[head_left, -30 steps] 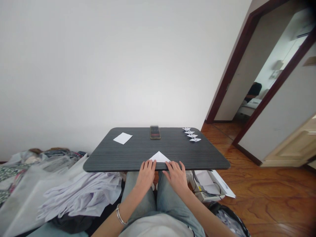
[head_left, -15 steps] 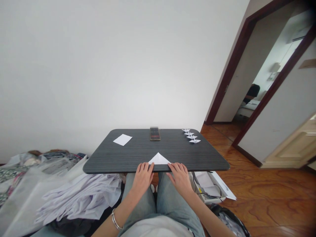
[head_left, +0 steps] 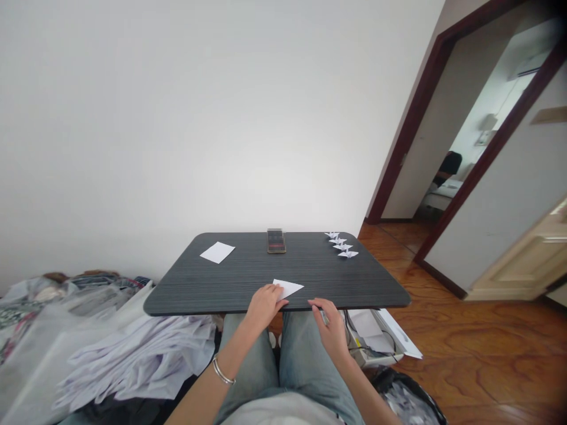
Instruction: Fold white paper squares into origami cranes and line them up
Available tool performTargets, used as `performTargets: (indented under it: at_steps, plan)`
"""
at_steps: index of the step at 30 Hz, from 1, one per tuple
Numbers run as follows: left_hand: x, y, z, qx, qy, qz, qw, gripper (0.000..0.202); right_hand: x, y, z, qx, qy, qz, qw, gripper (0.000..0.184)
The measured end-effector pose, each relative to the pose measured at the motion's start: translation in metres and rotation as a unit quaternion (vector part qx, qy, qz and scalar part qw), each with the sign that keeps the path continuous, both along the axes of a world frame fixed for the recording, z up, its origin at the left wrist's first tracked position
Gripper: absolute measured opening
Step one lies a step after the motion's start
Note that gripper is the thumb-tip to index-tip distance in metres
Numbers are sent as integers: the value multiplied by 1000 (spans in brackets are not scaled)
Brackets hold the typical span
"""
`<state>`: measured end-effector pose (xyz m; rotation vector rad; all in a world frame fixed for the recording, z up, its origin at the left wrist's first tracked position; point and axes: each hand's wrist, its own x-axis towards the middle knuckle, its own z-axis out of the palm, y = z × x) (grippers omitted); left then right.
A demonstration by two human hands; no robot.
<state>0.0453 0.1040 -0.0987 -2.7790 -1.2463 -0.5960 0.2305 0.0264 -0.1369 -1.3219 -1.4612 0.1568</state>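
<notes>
- Left hand (head_left: 266, 306) is down on the near corner of the paper triangle (head_left: 287, 288), fingers together, pinning it to the table (head_left: 381, 289); whether it's pinching, I can't tell
- Right hand (head_left: 330, 329) is loosely curled, off the paper, just beside it, past the table edge
- Ahead: a blank sheet (head_left: 217, 252) left, paper cranes (head_left: 342, 247) right, lined up — seemingly kept out of the way

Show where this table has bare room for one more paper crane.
The dark tabletop is bare right of the folded paper triangle, below the row of paper cranes. Another bare patch lies left of the triangle, below the white sheet and phone. It is crowded at the front edge, where the left hand touches the triangle and the right hand sits nearby.
</notes>
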Motion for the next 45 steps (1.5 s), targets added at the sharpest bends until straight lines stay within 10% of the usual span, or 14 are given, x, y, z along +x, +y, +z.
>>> performTargets:
  at_steps: [7, 15, 23, 28, 34, 45]
  plan:
    - [1, 5, -5, 5, 55, -22, 998, 28, -14, -4, 7, -95, 204, 64, 972, 32]
    - [-30, -14, -8, 178, -16, -76, 981, 35, -27, 7, 23, -259, 449, 196, 833, 45]
    - [-40, -35, 12, 236, -122, -104, 959, 37, -31, 7, 47, -215, 417, 211, 857, 36]
    - [-43, -40, 21, 40, -422, 59, 904, 31, -25, 1, 59, -179, 384, 180, 888, 38]
    - [-28, -62, 41, -368, -652, 2, 663, 46, -34, -9, 72, -163, 387, 192, 887, 37]
    - [7, -77, 56, -397, -666, 49, 629, 25, -53, -16, 81, -162, 357, 222, 893, 35]
